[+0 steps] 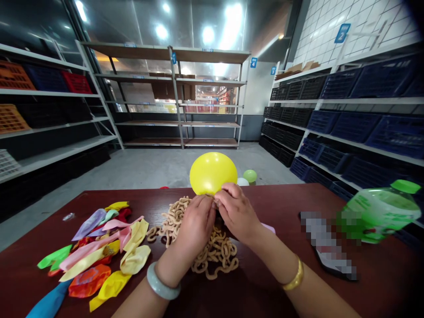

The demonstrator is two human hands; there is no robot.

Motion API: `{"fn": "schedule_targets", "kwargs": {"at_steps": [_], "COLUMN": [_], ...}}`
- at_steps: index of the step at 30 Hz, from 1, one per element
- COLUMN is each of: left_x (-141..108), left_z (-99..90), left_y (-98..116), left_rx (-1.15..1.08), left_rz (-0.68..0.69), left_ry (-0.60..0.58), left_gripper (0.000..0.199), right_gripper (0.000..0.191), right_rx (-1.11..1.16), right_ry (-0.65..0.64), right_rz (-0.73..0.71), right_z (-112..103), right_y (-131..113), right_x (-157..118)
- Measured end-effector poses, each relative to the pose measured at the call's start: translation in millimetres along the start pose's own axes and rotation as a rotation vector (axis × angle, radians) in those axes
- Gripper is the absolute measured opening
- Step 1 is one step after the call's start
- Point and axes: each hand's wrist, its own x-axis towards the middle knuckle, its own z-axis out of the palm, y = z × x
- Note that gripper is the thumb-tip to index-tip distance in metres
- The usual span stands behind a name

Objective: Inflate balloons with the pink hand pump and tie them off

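Note:
An inflated yellow balloon stands up beyond my fingertips, over the far edge of the table. My left hand is closed, its fingers pinching at the balloon's neck. From the other side my right hand closes on the same spot, and the fingers of both hands meet there. The neck itself is mostly hidden by the fingers. Under and between my hands lies a loose heap of tan, cord-like loops. To the left, several limp balloons in mixed colours are spread out.
On the dark red table, a phone with a blurred screen lies at right, beside a green-capped bottle. Inflated balloons, one light green, rest beyond the table. Shelves with crates line both sides; a rack stands behind.

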Motion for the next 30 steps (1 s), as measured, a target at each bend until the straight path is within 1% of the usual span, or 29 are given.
{"fn": "schedule_targets", "kwargs": {"at_steps": [4, 8, 12, 18, 21, 25, 28, 30], "left_x": [2.4, 4.7, 4.8, 4.1, 3.7, 3.4, 2.6, 1.7], "left_z": [0.9, 0.7, -0.2, -0.4, -0.3, 0.9, 3.0, 4.7], "left_y": [-0.3, -2.1, -2.3, 0.8, 0.9, -2.0, -4.1, -4.4], "left_rx": [-0.094, -0.042, -0.035, -0.059, -0.057, -0.059, -0.050, -0.024], "left_rz": [-0.046, -0.048, -0.047, -0.050, -0.049, -0.054, -0.053, -0.046], "left_ry": [0.018, 0.026, 0.020, 0.008, -0.001, -0.023, -0.064, -0.075], "left_gripper": [0.017, 0.020, 0.019, 0.020, 0.020, 0.021, 0.022, 0.022], "right_gripper": [0.018, 0.014, 0.015, 0.015, 0.017, 0.021, 0.021, 0.020], "right_rx": [0.171, 0.306, 0.280, 0.153, 0.088, 0.041, 0.052, 0.106], "right_ry": [0.028, 0.121, 0.218, 0.265, 0.219, 0.078, -0.021, -0.067], "right_rz": [0.024, 0.066, 0.049, 0.002, 0.014, 0.047, 0.069, 0.076], "right_z": [-0.1, 1.0, 3.6, 3.2, 1.3, 0.0, -0.8, -1.3], "right_y": [5.0, 6.3, 5.0, 1.3, -1.2, 1.5, 9.1, 14.9], "right_x": [3.6, 5.4, 1.7, -2.0, -1.1, 0.1, 1.0, 1.9]}}
